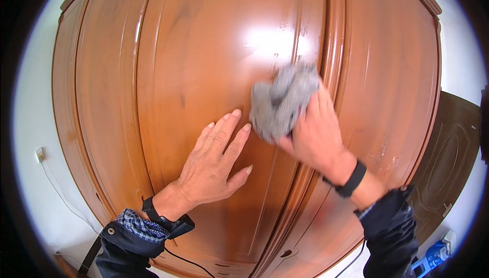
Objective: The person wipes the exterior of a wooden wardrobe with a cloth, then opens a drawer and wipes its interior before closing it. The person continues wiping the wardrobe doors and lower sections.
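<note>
In my right hand (319, 131) is a bunched grey cloth (280, 100), pressed against a door panel of a glossy brown wooden wardrobe (202, 48). The cloth and the hand look slightly blurred. To their left, my left hand (216, 163) lies empty on the same door, its fingers spread and pointing up. Both wrists wear black bands, and both sleeves are dark. Light reflects brightly off the door just above the cloth. Small marks show on the wood near that reflection and on the lower right door.
A dark panelled door (443, 159) stands to the right of the wardrobe. At the lower right is a blue bottle (435, 257). A wall outlet (40, 155) with a cable is on the left. Thin black cables hang below both of my wrists.
</note>
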A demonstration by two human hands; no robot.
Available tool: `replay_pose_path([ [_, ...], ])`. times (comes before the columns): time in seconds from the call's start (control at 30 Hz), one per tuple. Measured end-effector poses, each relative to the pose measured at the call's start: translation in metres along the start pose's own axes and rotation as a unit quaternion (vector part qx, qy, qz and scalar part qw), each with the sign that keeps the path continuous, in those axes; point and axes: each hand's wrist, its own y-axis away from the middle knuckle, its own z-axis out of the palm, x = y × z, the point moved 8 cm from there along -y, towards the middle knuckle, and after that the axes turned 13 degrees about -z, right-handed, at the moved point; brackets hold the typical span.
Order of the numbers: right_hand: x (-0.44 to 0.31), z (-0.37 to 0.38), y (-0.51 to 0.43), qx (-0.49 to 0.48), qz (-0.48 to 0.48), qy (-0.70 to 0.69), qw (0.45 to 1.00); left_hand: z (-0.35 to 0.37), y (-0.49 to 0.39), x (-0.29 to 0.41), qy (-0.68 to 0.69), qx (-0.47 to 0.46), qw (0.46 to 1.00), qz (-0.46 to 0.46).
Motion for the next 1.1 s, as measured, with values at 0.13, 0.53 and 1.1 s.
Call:
replay_pose_path([
  [0.13, 0.086, -0.023, -0.080, 0.136, 0.016, 0.046, 0.989, -0.003, 0.005, -0.008, 0.014, 0.012, 1.000, -0.002],
  [0.53, 0.011, -0.003, -0.094, 0.171, -0.119, -0.163, 0.965, -0.030, 0.021, -0.007, 0.021, 0.178, 0.983, 0.030],
  [1.1, 0.185, -0.039, -0.158, 0.198, -0.030, 0.075, 0.977, -0.014, 0.030, -0.028, -0.038, 0.153, 0.986, 0.050],
])
